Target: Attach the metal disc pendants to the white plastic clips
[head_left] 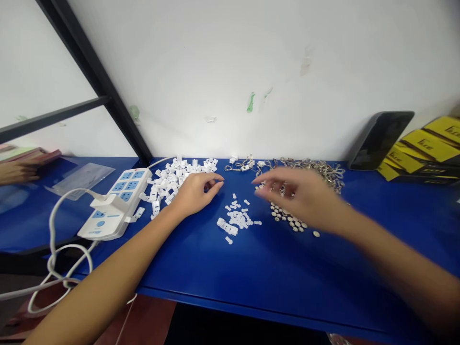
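My left hand (199, 192) is over the blue table beside a pile of white plastic clips (168, 179). Its fingers are curled, thumb and index tips close together; anything inside them is hidden. My right hand (300, 195), blurred, is above round metal-rimmed buttons (287, 216), its thumb and index finger slightly apart with nothing visible between them. Between and below the hands lie small white plastic pieces (239, 218) and a larger white clip (227, 226). Behind my right hand is a heap of metal clasps (325, 168); a few linked to white clips (246, 165) lie by the wall.
A white power strip (120, 201) with a plug and looped cable (52, 235) is at left. A black phone (381, 141) leans against the wall near yellow boxes (424, 148). Beyond the black frame (89, 62) are another person's hand (19, 171) and a plastic bag (84, 179).
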The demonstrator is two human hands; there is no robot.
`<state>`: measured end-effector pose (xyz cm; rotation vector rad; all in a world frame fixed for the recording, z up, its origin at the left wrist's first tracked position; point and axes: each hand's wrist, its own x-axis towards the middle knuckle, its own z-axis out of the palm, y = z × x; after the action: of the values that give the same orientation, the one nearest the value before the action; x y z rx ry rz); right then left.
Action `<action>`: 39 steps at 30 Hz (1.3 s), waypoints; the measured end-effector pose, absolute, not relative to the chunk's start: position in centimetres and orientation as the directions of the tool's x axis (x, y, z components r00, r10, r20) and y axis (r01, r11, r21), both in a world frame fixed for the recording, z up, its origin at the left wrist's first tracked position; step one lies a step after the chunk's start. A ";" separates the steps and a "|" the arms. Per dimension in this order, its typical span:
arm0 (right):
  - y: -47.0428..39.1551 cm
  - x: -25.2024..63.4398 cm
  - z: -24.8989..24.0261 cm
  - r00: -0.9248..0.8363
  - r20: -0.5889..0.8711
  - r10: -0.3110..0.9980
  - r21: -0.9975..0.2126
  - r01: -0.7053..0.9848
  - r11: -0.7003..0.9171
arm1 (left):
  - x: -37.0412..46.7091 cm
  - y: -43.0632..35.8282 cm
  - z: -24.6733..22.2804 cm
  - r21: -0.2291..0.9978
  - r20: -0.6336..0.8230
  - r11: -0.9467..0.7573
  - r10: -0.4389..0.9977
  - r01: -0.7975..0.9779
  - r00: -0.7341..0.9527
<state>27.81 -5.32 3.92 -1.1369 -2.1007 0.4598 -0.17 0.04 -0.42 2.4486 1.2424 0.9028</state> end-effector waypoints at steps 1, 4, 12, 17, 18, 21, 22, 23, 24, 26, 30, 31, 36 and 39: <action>-6.2 25.7 2.9 -0.455 0.386 0.802 -0.580 0.557 0.595 | -0.2 0.1 -0.4 0.472 0.425 -0.609 0.791 0.638 0.440; -8.0 21.3 0.1 -0.525 0.437 0.730 -0.437 0.586 0.683 | -0.3 0.1 -0.3 0.458 0.458 -0.624 0.776 0.633 0.433; -7.6 21.3 -0.7 -0.638 0.525 0.563 -0.165 0.572 0.803 | 0.8 -1.2 0.5 0.619 0.401 -0.563 0.826 0.547 0.396; -6.1 23.6 -0.8 -0.614 0.672 0.413 0.033 0.583 0.812 | 2.0 -2.4 0.8 0.969 0.027 -0.158 0.835 0.192 0.549; -5.8 23.9 -0.9 -0.600 0.692 0.402 0.036 0.585 0.811 | 2.2 -2.7 0.7 0.988 -0.003 -0.085 0.816 0.126 0.578; -5.4 24.2 -1.3 -0.567 0.727 0.387 0.015 0.577 0.817 | 2.7 -2.9 0.3 1.000 -0.009 0.021 0.782 -0.012 0.623; -5.3 24.2 -1.3 -0.555 0.733 0.394 -0.018 0.563 0.826 | 2.7 -2.8 0.0 0.999 -0.002 0.034 0.788 -0.040 0.616; -5.3 24.2 -1.4 -0.540 0.735 0.410 -0.065 0.546 0.835 | 2.7 -2.7 -0.2 0.998 0.002 0.039 0.804 -0.056 0.595; -5.3 24.2 -1.3 -0.521 0.733 0.438 -0.123 0.531 0.838 | 2.6 -2.5 -0.4 0.998 0.005 0.032 0.824 -0.056 0.567; -5.2 24.5 -1.2 -0.473 0.729 0.494 -0.238 0.502 0.832 | 2.5 -2.1 -0.7 1.000 0.012 -0.006 0.861 -0.013 0.509; -4.0 26.2 -0.9 -0.386 0.723 0.573 -0.347 0.515 0.784 | 2.2 -1.8 -0.8 0.995 0.029 -0.067 0.891 0.068 0.454; -3.5 26.8 -0.9 -0.367 0.706 0.607 -0.353 0.560 0.749 | 2.2 -1.7 -0.8 0.995 0.031 -0.068 0.894 0.066 0.448; -0.7 29.5 -1.7 -0.333 0.545 0.770 -0.309 0.774 0.553 | 2.0 -1.4 -1.0 0.997 0.026 -0.055 0.904 0.054 0.426; 0.0 29.9 -2.1 -0.375 0.472 0.798 -0.316 0.772 0.551 | 2.0 -1.3 -1.2 0.998 0.016 -0.041 0.903 0.049 0.430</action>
<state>29.92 -0.04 -2.05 -1.2591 -2.2042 0.0569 2.04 -1.31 -1.21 1.4492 0.8997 0.8669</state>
